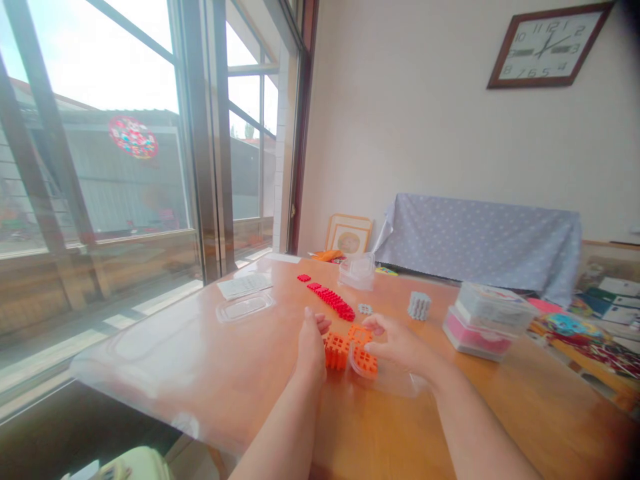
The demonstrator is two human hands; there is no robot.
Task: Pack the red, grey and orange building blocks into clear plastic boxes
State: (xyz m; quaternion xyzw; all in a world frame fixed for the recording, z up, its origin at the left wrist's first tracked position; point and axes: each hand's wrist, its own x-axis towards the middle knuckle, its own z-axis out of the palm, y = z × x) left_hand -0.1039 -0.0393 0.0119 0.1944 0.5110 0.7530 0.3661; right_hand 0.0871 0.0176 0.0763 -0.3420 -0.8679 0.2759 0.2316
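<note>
My left hand (311, 343) rests on the wooden table (210, 373), its fingers curled against a block of orange interlocking plastic pieces (337, 351). My right hand (395, 343) is curled over more orange pieces (365, 361) that lie in a clear plastic container (395, 385) tipped on its side. One flat orange piece (359, 333) sits between my two hands. A row of red pieces (334, 300) stretches away just beyond my hands, with two more red pieces (304, 278) further back.
A grey stack of pieces (419, 305) and a small grey piece (365, 309) lie behind my right hand. Stacked lidded boxes (483, 320) stand at the right. A clear lid (245, 307), a paper sheet (244, 285) and a clear tub (358, 271) lie further back. Large windows at left.
</note>
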